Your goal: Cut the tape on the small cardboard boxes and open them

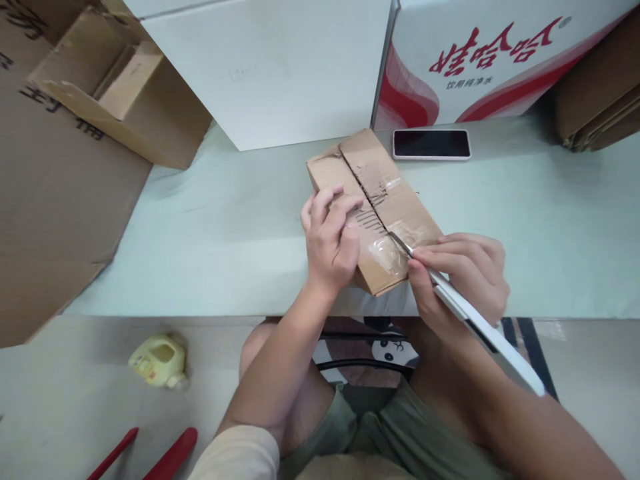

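Note:
A small brown cardboard box (400, 193) lies at a slant near the table's front edge. Clear tape and dark pen strokes mark its top, and a seam runs along its length. My left hand (330, 233) grips the box from its left side, fingers bent over the top. In my right hand (460, 280) is a white utility knife (480, 323), held like a pen between thumb and fingers. The knife's blade is out, and its tip touches the seam close to the near taped end.
Beyond the box stand a white carton (280, 73) and a red-and-white printed carton (480, 67). A phone (431, 145) lies before them. Large brown cardboard (65, 187) and an open brown box (160, 107) are at left. On the floor sits a yellow jug (160, 360).

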Action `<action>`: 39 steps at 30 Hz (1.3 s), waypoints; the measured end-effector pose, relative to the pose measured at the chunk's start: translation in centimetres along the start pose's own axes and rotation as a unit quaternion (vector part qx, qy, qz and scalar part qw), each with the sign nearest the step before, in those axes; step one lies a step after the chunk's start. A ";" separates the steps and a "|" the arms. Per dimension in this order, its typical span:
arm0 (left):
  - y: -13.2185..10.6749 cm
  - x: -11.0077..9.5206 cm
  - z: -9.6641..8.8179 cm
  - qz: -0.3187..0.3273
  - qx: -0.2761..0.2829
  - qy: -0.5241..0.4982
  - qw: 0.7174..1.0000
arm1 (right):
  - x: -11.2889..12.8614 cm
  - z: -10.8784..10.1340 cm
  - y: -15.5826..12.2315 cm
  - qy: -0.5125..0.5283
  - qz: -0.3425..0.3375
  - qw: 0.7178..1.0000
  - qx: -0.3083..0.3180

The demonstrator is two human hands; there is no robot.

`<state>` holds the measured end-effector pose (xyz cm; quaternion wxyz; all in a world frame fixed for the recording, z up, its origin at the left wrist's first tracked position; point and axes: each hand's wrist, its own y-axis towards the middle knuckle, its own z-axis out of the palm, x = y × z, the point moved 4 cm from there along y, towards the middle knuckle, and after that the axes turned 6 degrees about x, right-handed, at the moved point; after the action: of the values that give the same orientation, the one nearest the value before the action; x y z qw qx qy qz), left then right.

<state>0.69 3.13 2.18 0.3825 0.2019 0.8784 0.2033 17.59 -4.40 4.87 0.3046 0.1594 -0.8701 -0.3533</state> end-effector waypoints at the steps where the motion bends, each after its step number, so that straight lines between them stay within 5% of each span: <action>1: 0.0 0.0 0.0 0.000 0.002 0.004 1.000 | 0.0 -0.1 0.0 -0.004 -0.001 1.000 -0.001; 20: 0.0 -0.1 0.0 -0.005 -0.006 -0.009 1.000 | 0.4 0.0 0.5 -0.024 0.038 0.997 0.070; 39: 0.1 0.4 -0.1 -0.009 0.007 -0.002 1.000 | 0.2 -1.8 0.1 0.058 -0.019 0.998 0.033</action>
<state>0.34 3.39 2.01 0.3842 0.1974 0.8810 0.1932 18.60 -5.34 6.03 0.3419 0.2064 -0.8590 -0.3204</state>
